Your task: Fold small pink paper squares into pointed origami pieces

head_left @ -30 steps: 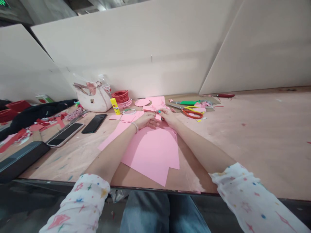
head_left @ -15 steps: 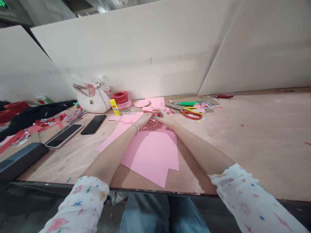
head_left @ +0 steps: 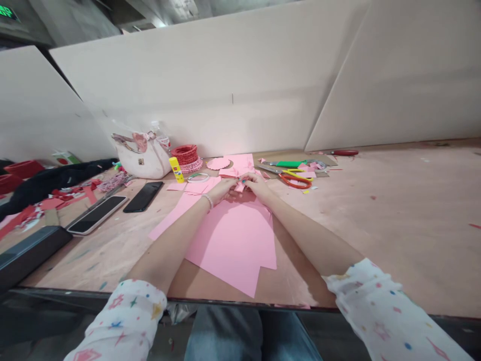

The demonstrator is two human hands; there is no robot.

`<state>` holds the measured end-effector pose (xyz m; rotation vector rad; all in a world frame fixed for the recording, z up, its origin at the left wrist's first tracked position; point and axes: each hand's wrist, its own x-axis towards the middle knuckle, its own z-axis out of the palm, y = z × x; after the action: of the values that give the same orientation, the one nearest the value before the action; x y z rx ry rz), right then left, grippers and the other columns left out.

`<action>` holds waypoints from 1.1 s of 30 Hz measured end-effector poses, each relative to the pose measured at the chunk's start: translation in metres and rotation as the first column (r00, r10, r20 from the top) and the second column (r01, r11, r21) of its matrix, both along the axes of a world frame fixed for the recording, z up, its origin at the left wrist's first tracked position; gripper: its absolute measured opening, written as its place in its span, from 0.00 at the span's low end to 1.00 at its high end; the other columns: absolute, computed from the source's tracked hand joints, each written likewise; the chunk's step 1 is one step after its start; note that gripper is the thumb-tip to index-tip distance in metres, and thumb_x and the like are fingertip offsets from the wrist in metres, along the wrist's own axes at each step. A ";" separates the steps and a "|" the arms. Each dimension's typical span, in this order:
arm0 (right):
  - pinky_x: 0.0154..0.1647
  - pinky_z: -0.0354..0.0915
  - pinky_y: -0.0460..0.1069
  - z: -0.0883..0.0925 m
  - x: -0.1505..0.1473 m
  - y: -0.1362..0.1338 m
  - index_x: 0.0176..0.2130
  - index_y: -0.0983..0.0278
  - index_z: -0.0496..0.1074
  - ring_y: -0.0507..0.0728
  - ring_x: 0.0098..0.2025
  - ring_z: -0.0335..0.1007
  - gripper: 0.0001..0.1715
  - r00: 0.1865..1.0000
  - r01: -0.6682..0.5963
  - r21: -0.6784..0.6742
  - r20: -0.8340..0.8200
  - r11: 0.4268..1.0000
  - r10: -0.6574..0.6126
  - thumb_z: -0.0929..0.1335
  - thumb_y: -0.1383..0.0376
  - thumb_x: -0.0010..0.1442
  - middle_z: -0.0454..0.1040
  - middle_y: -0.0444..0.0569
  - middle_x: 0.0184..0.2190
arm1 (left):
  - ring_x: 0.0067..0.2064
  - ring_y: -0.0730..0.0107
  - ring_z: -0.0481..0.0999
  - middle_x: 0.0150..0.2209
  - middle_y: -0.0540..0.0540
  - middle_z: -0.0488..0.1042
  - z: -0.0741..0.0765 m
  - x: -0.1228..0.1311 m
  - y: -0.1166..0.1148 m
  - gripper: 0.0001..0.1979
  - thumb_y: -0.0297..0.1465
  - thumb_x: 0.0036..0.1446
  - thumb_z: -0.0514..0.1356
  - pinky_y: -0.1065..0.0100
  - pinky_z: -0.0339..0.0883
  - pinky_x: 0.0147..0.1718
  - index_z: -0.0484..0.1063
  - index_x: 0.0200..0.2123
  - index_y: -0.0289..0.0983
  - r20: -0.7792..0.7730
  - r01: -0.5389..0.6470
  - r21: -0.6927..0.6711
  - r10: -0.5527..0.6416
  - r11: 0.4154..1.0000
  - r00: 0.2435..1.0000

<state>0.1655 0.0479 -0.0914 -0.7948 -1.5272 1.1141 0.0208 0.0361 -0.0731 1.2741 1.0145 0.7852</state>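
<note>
My left hand (head_left: 224, 190) and my right hand (head_left: 255, 185) meet over the far part of a large pink paper sheet (head_left: 233, 240). Both are closed, fingers pinching a small piece of pink paper (head_left: 239, 187) between them. Its exact shape is partly hidden by the fingers. Just beyond lie pink paper scraps (head_left: 242, 161) and a pink scalloped paper disc (head_left: 218, 164). Smaller pink pieces (head_left: 203, 186) rest left of my hands, near a roll of clear tape (head_left: 198, 177).
Right of my hands lie orange-handled scissors (head_left: 295, 180) and a green-handled tool (head_left: 291, 164). A yellow glue stick (head_left: 176, 170), red cord coils (head_left: 185, 154), a white handbag (head_left: 145, 158) and two phones (head_left: 143, 197) stand or lie leftward. A red-handled tool (head_left: 344, 152) is far right.
The small pink piece has turned between my fingers, and my right hand has bent more over it. The whole view has shifted slightly; the large sheet stays in place.
</note>
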 end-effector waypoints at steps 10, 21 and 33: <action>0.24 0.55 0.44 -0.003 0.000 0.002 0.23 0.64 0.64 0.47 0.22 0.56 0.04 0.999 -0.038 -0.008 -0.003 0.999 0.038 0.62 0.68 0.41 0.65 0.40 0.24 | 0.25 0.78 0.73 0.29 0.48 0.72 -0.001 0.000 -0.001 0.12 0.37 0.52 0.55 0.78 0.63 0.21 0.66 0.36 0.35 0.013 -0.025 0.032 0.025 0.999 1.000; 0.23 0.55 0.44 0.001 -0.002 -0.003 0.28 0.63 0.64 0.47 0.22 0.56 0.06 1.000 0.030 -0.033 -0.004 0.999 -0.031 0.63 0.66 0.43 0.61 0.38 0.21 | 0.23 0.77 0.73 0.23 0.49 0.70 -0.007 -0.001 0.005 0.12 0.37 0.52 0.55 0.80 0.60 0.19 0.64 0.31 0.33 0.023 -0.012 0.060 0.011 0.998 1.000; 0.26 0.57 0.45 -0.005 -0.001 0.003 0.27 0.63 0.66 0.51 0.28 0.60 0.06 0.998 0.059 0.013 0.018 0.998 -0.059 0.62 0.67 0.44 0.65 0.41 0.25 | 0.25 0.74 0.74 0.21 0.50 0.68 -0.007 -0.007 0.005 0.13 0.39 0.50 0.57 0.78 0.63 0.20 0.63 0.28 0.34 -0.003 0.028 0.087 -0.028 0.996 1.000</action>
<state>0.1645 0.0507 -0.0959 -0.8387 -1.5155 1.0559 0.0140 0.0409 -0.0800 1.3605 0.9706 0.8140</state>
